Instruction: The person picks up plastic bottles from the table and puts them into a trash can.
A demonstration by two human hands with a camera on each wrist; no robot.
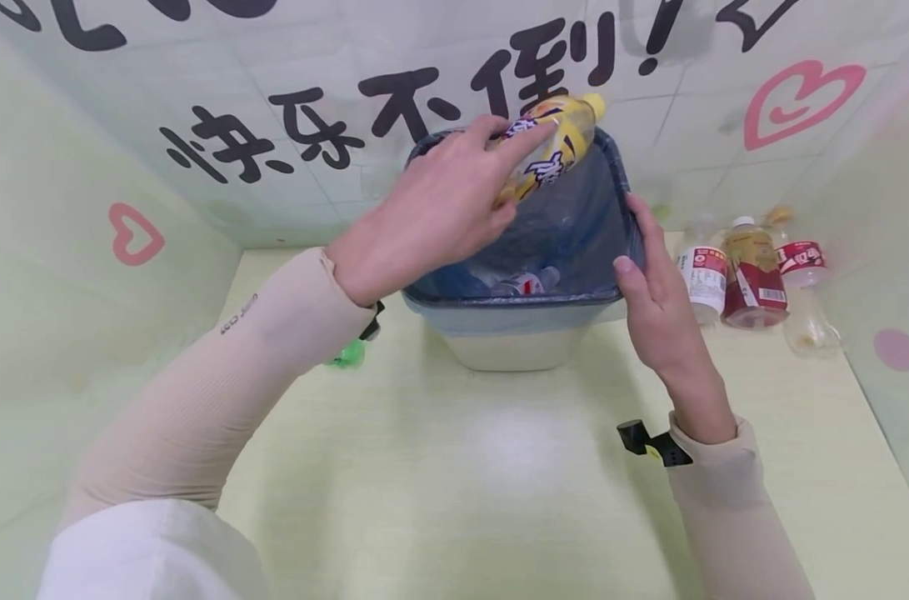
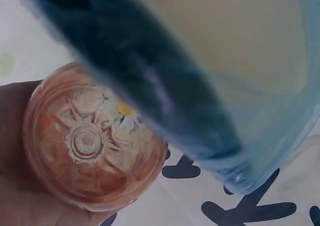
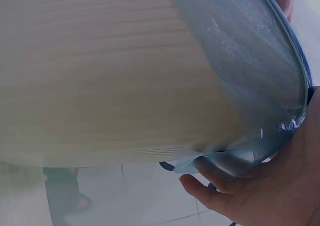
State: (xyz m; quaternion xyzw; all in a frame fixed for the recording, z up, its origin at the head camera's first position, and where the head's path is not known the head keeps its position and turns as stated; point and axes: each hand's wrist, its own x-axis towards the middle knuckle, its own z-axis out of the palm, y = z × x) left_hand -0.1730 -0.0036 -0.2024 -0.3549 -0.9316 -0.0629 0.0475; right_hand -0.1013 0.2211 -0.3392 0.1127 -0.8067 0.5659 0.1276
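A yellow-labelled bottle with a yellow cap (image 1: 555,150) is gripped by my left hand (image 1: 447,187) above the bin's opening, tilted with its cap up to the right. The left wrist view shows the bottle's round base (image 2: 92,141) beside the blue liner (image 2: 150,80). My right hand (image 1: 660,300) holds the right rim of the bin (image 1: 514,342), which is lined with a blue bag. In the right wrist view, fingers of the right hand (image 3: 270,186) lie against the liner (image 3: 260,75). Inside the bin lies a clear bottle with a red and white label (image 1: 527,283).
Right of the bin are a white-labelled bottle (image 1: 704,275), a red-labelled bottle with a white cap (image 1: 754,279), another red-labelled bottle (image 1: 801,257) and a clear bottle (image 1: 810,325). A green item (image 1: 347,354) shows near the left wrist. Printed wall sheeting (image 1: 312,192) stands behind the bin.
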